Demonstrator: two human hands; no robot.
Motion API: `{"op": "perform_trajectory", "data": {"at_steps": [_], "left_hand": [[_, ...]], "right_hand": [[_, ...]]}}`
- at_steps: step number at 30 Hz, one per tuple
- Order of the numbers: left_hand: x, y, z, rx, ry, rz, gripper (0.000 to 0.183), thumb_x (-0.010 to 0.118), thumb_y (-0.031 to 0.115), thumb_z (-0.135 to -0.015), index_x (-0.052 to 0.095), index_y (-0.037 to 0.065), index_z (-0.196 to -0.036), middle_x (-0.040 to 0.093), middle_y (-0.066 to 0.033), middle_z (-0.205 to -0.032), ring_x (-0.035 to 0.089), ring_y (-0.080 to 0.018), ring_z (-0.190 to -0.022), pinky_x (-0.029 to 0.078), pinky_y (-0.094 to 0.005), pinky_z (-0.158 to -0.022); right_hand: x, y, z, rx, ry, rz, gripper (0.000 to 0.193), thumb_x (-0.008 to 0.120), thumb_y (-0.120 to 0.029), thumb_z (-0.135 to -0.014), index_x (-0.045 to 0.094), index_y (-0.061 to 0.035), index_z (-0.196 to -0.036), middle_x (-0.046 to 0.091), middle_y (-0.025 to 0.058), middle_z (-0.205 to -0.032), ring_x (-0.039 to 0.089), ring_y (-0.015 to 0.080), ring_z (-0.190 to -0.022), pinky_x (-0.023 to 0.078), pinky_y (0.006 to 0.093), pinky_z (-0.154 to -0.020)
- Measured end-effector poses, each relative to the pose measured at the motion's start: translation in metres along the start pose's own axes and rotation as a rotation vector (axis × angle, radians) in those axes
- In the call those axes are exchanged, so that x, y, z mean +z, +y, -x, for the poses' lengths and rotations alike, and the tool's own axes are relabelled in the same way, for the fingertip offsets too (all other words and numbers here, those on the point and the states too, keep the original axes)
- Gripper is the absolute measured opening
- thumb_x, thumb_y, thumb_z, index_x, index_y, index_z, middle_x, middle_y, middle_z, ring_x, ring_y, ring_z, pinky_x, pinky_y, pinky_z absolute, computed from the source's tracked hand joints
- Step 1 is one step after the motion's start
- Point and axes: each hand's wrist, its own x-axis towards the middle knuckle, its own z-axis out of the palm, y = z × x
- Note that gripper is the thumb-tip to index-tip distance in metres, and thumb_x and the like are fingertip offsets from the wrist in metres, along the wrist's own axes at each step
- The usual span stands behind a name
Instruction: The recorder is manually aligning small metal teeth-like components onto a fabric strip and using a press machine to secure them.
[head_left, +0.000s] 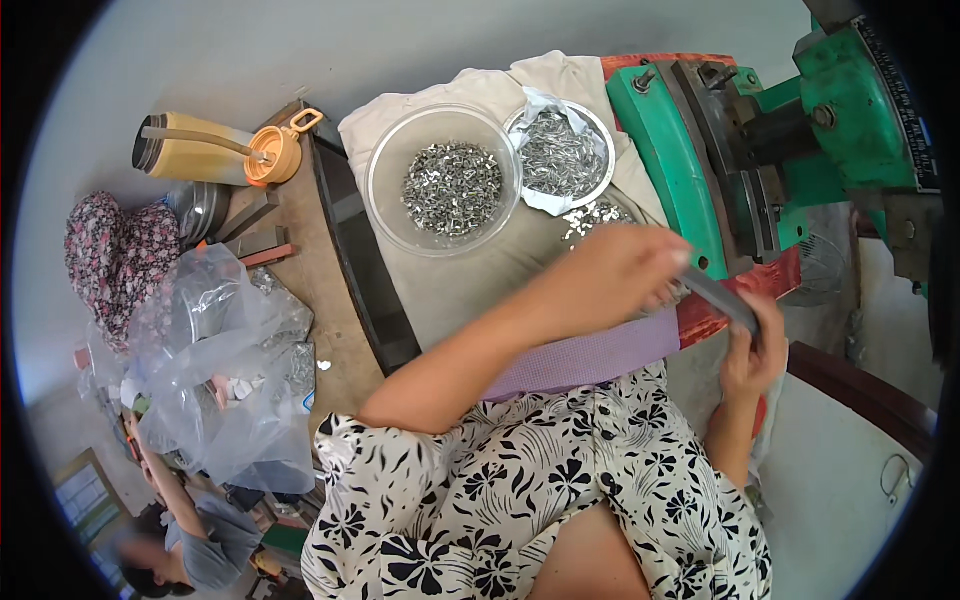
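Note:
A dark grey flat bar (716,298) slants between my two hands in front of the green press. My right hand (757,348) is closed round its lower right end. At the bar's upper left end is my left hand (625,272), thumb against it and fingers curled; motion blurs this hand, and its palm side is hidden. Just beyond the left hand lie small shiny metal pieces (590,222) on the cloth. Behind them, a white-lined round bowl (608,172) holds slim silvery parts (562,158). To its left, a clear plastic tub (380,205) contains many small metal parts (452,190).
The green press (665,165) stands at the right, its dark steel tooling (742,205) facing my hands. A beige cloth (430,285) covers the bench. On the left table are a yellow bottle (205,150), plastic bags (215,370) and a floral cloth item (110,260). Another person (205,545) is at lower left.

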Motion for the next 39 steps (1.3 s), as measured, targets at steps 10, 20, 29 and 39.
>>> {"op": "perform_trajectory", "data": {"at_steps": [10,20,29,39], "left_hand": [[-0.11,0.048,0.077,0.22,0.37,-0.276,0.028,0.065,0.003,-0.092,0.067,-0.002,-0.119,0.07,-0.0046,-0.106,0.063,-0.0099,-0.095,0.051,-0.0257,-0.085],[-0.129,0.024,0.089,0.255,0.872,-0.824,0.025,0.066,0.004,-0.089,0.069,-0.002,-0.113,0.071,-0.0091,-0.096,0.064,-0.0162,-0.084,0.05,-0.0283,-0.079],[-0.044,-0.018,0.104,-0.114,0.171,0.04,0.027,0.056,0.01,-0.1,0.061,-0.002,-0.124,0.068,-0.0076,-0.096,0.065,-0.013,-0.085,0.053,-0.0274,-0.076],[0.026,-0.082,0.103,-0.243,0.249,-0.587,0.019,0.059,0.019,-0.096,0.059,0.002,-0.104,0.068,-0.0205,-0.076,0.065,-0.0446,-0.072,0.051,-0.0518,-0.067]], "right_hand": [[0.112,-0.077,-0.151,0.074,-0.343,-0.828,0.033,0.068,0.0,-0.091,0.061,0.0013,-0.123,0.066,0.0043,-0.102,0.064,0.01,-0.093,0.054,0.0264,-0.083],[0.117,-0.07,-0.135,0.083,-0.392,-0.478,0.019,0.071,-0.005,-0.088,0.067,0.0019,-0.105,0.068,0.0069,-0.081,0.061,0.0102,-0.069,0.051,0.0263,-0.066],[0.023,0.013,0.012,0.912,-0.563,-0.664,0.014,0.067,-0.001,-0.092,0.065,0.0047,-0.105,0.069,0.0057,-0.085,0.07,0.0129,-0.074,0.055,0.024,-0.066],[0.039,0.025,0.049,0.481,0.008,0.17,0.032,0.079,-0.005,-0.08,0.071,-0.0019,-0.111,0.056,0.0062,-0.097,0.051,0.0096,-0.072,0.043,0.0215,-0.062]]}}
